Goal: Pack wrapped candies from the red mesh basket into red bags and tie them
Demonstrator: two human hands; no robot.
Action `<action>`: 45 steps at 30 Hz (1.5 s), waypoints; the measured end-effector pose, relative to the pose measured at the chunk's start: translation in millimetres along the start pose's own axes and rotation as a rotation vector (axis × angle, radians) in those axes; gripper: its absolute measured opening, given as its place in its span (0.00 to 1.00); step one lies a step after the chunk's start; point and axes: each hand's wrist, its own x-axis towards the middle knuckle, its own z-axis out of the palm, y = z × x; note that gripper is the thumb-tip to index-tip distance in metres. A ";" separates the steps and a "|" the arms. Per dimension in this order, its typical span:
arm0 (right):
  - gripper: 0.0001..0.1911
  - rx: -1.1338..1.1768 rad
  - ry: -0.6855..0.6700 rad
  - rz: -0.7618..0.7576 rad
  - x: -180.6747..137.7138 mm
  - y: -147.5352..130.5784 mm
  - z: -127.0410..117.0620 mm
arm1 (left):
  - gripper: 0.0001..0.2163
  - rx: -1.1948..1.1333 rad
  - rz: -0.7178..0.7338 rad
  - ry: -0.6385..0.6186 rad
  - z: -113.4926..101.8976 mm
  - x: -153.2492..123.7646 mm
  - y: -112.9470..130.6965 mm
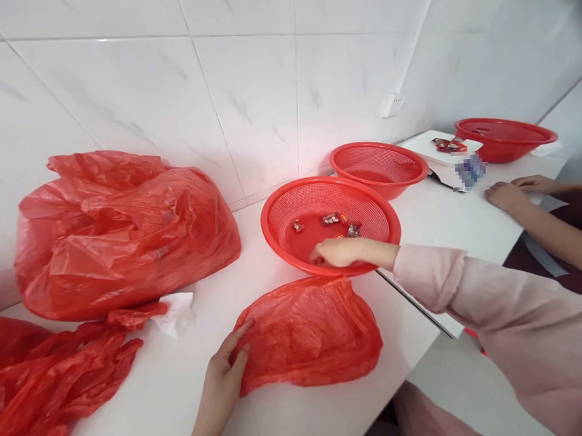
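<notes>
My left hand [225, 373] grips the left edge of a red plastic bag [308, 335] between thumb and fingers. The bag lies on the white table in front of a red mesh basket [272, 232]. Over the near rim, my right hand [336, 252] reaches down into that basket. Its fingers are curled in at the basket's floor, and what they hold, if anything, is hidden. Small wrapped packets lie inside: one on the left [298, 225], a dark red one [329, 219] at the back and a silvery one [353, 230] near my wrist.
A large, full red plastic bag [124, 235] stands at the left, with crumpled red bags [45, 384] and a white tissue [174, 314] before it. Farther right are a second basket [380, 189], a scale [427, 145] bearing packets, another basket [508, 152] and a co-worker's hands [509, 198].
</notes>
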 end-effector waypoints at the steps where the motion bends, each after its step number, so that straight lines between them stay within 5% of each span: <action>1: 0.15 0.006 0.002 -0.025 -2.0 -8.0 4.0 | 0.23 0.007 0.002 -0.034 -1.1 0.9 -1.0; 6: 0.17 0.064 0.172 -0.098 -7.9 -18.1 -4.1 | 0.21 -0.066 -0.040 -0.221 -8.0 -0.2 1.0; 10: 0.27 0.517 0.319 -0.052 -0.6 13.2 -28.8 | 0.20 -0.110 -0.059 -0.300 -9.2 -5.0 7.2; 14: 0.21 1.091 0.191 -0.047 1.1 34.5 -30.7 | 0.20 -0.137 -0.064 -0.306 -8.8 -6.6 10.1; 19: 0.14 1.328 0.068 -0.182 -16.8 21.9 -22.3 | 0.20 -0.156 -0.088 -0.250 -10.6 -5.1 8.5; 27: 0.16 1.177 0.004 -0.412 -56.0 -28.8 -19.1 | 0.21 -0.284 -0.138 -0.201 -9.9 -9.7 11.5; 32: 0.17 0.818 -0.188 -0.415 -64.4 -73.2 33.0 | 0.23 -0.334 -0.154 -0.162 -10.9 -10.4 11.2; 37: 0.21 0.401 -0.093 -0.242 -63.0 -87.7 73.0 | 0.23 -0.314 -0.125 -0.151 -11.2 -10.7 12.3; 42: 0.21 0.473 0.111 -0.305 -69.9 -76.8 20.7 | 0.22 -0.329 -0.137 -0.127 -9.8 -12.5 19.2; 45: 0.17 0.472 0.342 -0.234 -40.0 -51.4 -23.7 | 0.21 -0.308 -0.126 -0.129 -7.7 -14.0 21.8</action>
